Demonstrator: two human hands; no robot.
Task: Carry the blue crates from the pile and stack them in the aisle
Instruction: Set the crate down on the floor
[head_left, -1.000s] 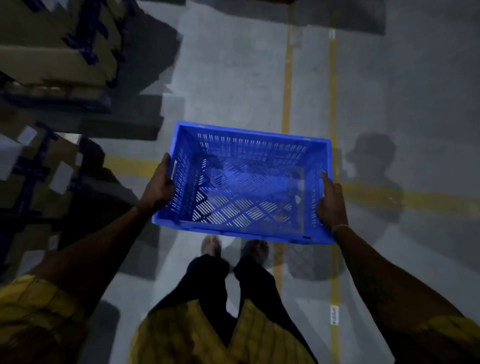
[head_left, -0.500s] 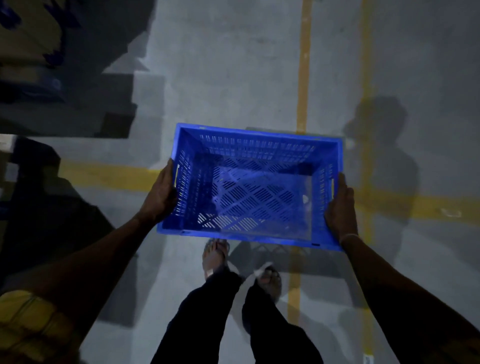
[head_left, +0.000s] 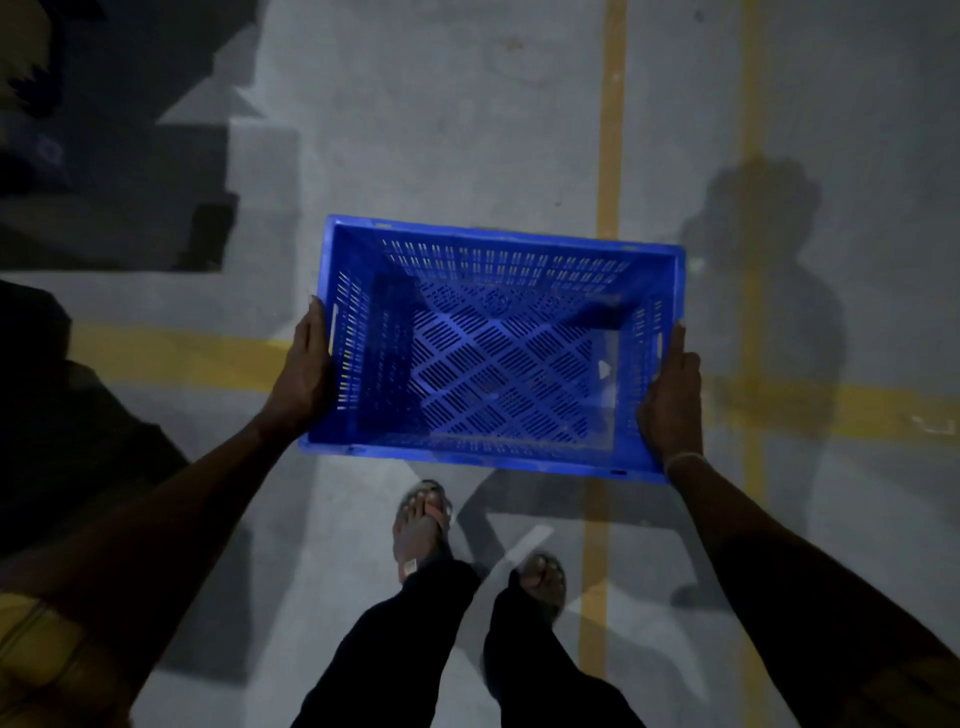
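An empty blue crate (head_left: 493, 364) with slotted walls and a lattice floor hangs level above the grey concrete floor, in front of my waist. My left hand (head_left: 306, 374) grips its left short side at the handle slot. On the opposite short side, my right hand (head_left: 672, 400) holds the other handle slot, a thin band on its wrist. My fingertips are hidden against the crate walls. No other crate shows in the head view.
Yellow floor lines (head_left: 610, 156) run away from me and one crosses under the crate (head_left: 182, 353). Dark stacked goods (head_left: 47, 104) and their shadows fill the left edge. My sandalled feet (head_left: 423, 525) are just below the crate.
I have walked forward with the crate: the cardboard stacks on the left slid out of view and the yellow cross line moved nearer. Both hands kept their hold.
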